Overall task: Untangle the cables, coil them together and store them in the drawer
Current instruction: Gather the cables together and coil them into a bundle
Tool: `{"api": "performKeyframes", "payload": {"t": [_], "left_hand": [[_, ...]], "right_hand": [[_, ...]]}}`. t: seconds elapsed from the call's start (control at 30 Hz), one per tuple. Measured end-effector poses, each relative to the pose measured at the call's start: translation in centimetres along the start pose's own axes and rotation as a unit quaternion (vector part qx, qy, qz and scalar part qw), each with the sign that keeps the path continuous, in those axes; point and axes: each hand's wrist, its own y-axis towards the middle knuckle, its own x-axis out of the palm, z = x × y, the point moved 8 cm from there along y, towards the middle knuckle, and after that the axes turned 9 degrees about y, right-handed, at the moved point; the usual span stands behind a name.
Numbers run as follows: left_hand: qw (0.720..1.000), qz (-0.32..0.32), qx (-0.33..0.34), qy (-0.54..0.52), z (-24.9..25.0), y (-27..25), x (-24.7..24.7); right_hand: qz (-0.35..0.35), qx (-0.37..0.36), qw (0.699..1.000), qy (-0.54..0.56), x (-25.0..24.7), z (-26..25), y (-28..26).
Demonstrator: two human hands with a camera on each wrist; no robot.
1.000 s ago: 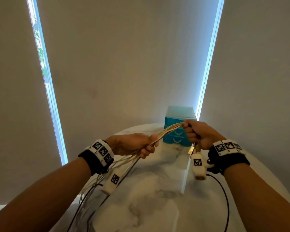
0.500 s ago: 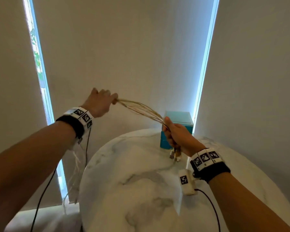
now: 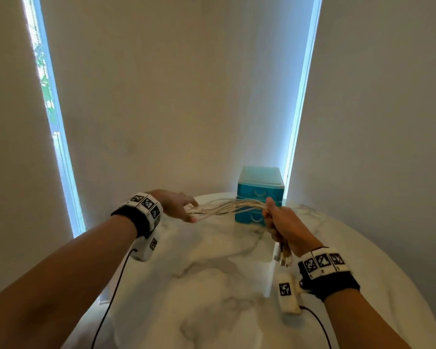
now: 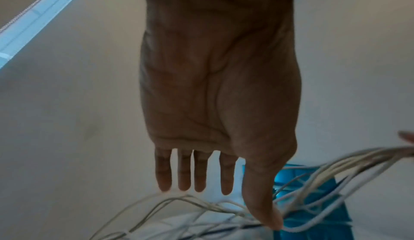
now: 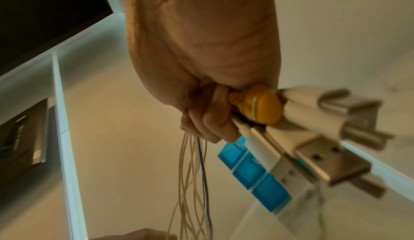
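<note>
Several thin white cables [image 3: 227, 207] stretch between my two hands above the marble table [image 3: 212, 285]. My right hand [image 3: 285, 225] grips them in a fist near their plug ends, and the USB plugs [image 5: 313, 157] and a yellow plug [image 5: 257, 107] stick out below the fist [image 5: 208, 119]. My left hand [image 3: 179, 206] is flat with straight fingers [image 4: 186, 171]; the cables [image 4: 201, 206] run loosely past its fingertips and thumb. The small blue drawer unit [image 3: 258, 195] stands at the table's back edge, just behind the cables, with its drawers closed.
The round table stands in a corner of pale blinds [image 3: 161, 96], with bright window strips [image 3: 51, 122] at left and right. Black leads [image 3: 111, 298] hang from my wrist cameras over the table's edge.
My left hand has come down from high at the left to the table's back edge and has let go of the cables, its fingers now straight. The right hand keeps its grip.
</note>
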Motion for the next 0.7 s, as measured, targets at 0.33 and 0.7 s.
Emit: {"api": "performKeyframes", "payload": {"t": [0.33,0.7], "left_hand": [[0.926,0.263,0.144,-0.23,7.3,-3.3,-5.5],[0.858,0.23,0.159,-0.43,20.2,1.4,-2.8]], "right_hand": [[-0.026,0.011,0.991,0.13,1.0,3.5,-0.7],[-0.072,0.037,0.954,0.289,-0.7,4.6,-1.5]]}}
